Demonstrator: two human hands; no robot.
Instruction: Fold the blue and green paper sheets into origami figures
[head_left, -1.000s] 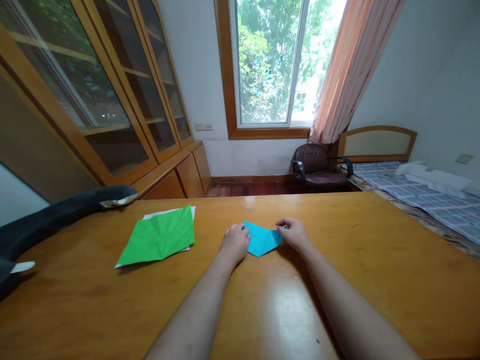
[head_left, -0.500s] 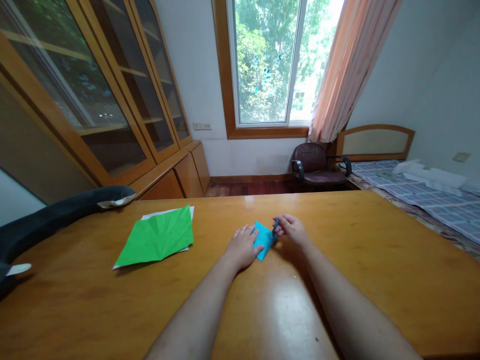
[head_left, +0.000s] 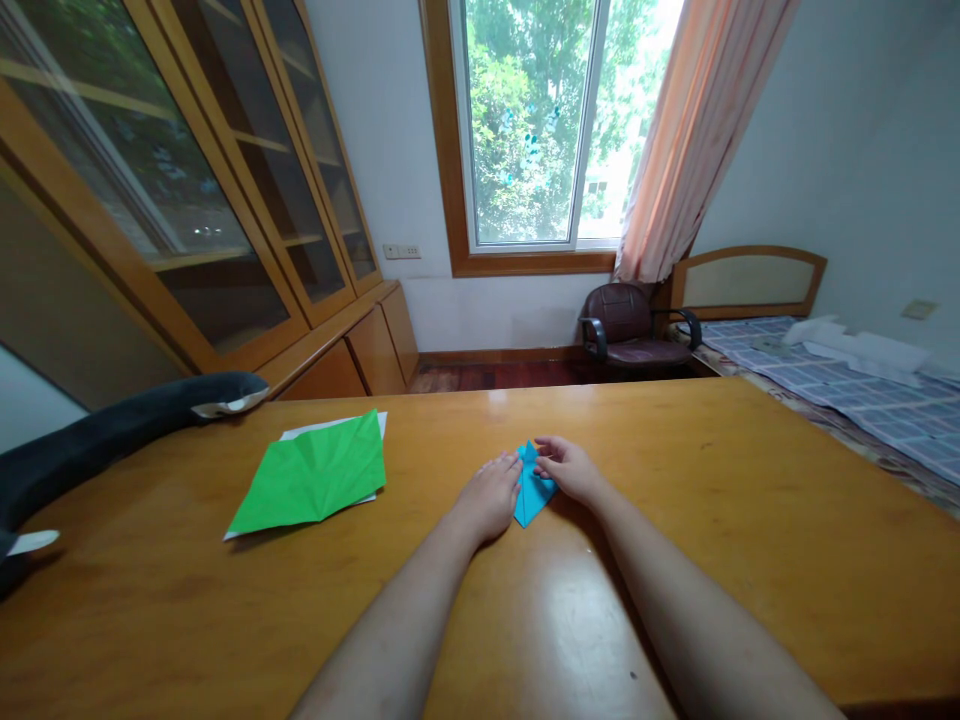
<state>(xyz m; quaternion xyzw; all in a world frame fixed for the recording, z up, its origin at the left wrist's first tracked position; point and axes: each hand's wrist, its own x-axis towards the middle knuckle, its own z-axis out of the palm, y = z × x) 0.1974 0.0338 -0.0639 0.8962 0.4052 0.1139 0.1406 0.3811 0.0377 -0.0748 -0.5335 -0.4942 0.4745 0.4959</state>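
A small folded piece of blue origami paper (head_left: 531,497) lies on the wooden table in front of me, with a crease down its middle and points at top and bottom. My left hand (head_left: 491,497) rests flat along its left side, fingers stretched over that edge and covering part of it. At the upper right of the paper is my right hand (head_left: 574,470), its fingers bent and closed on a flap near the top. The fingertips hide the exact spot they grip.
Green paper (head_left: 315,475) with fold lines lies to the left on top of white paper (head_left: 382,425). A dark, long plush-like object (head_left: 112,425) stretches along the table's left side. Beyond the table (head_left: 675,560) stand a chair (head_left: 630,325) and a bed (head_left: 825,370).
My right hand has moved slightly left, bringing the right flap over towards the paper's middle. My left hand has drawn its fingers and thumb back to the left edge.
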